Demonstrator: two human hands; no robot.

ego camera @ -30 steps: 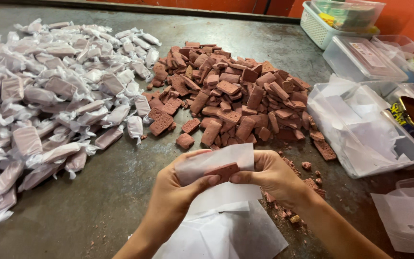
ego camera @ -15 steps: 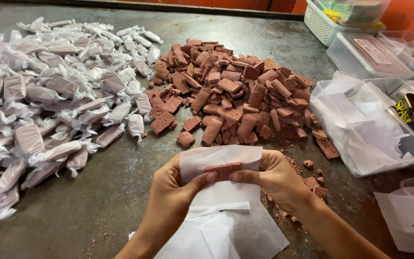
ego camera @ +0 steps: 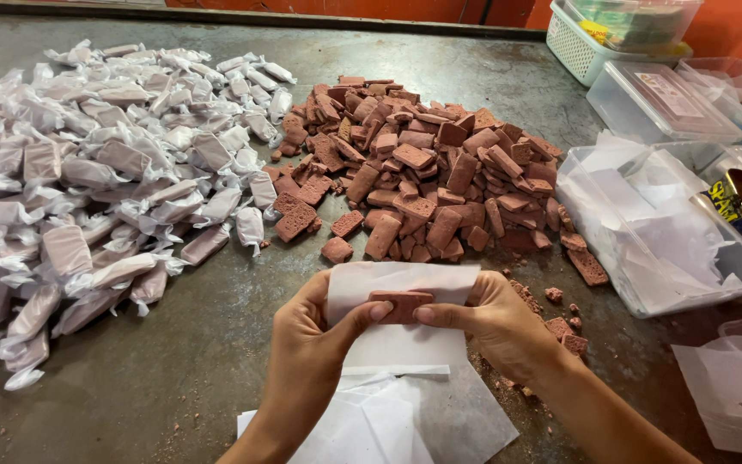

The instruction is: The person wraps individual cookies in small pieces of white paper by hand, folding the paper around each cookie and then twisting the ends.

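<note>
My left hand (ego camera: 307, 361) and my right hand (ego camera: 495, 322) together hold a white paper wrapper (ego camera: 401, 331) near the table's front edge. A reddish-brown rectangular bar (ego camera: 399, 305) lies on that paper, pinched between both thumbs. Beyond my hands sits a heap of unwrapped brown bars (ego camera: 422, 167). To the left spreads a large pile of bars wrapped in white paper (ego camera: 96, 180) with twisted ends. A stack of loose white paper sheets (ego camera: 388, 421) lies under my wrists.
A clear plastic tub of paper sheets (ego camera: 663, 232) stands at the right, with more lidded tubs (ego camera: 659, 99) and a white basket (ego camera: 586, 47) behind it. Brown crumbs (ego camera: 556, 314) scatter near my right hand. More paper (ego camera: 732, 395) lies at the lower right on the dark metal table (ego camera: 173, 361).
The bar now lies flatter and more centred on the paper, with both thumbs pressed on its ends. My hands stay in about the same place.
</note>
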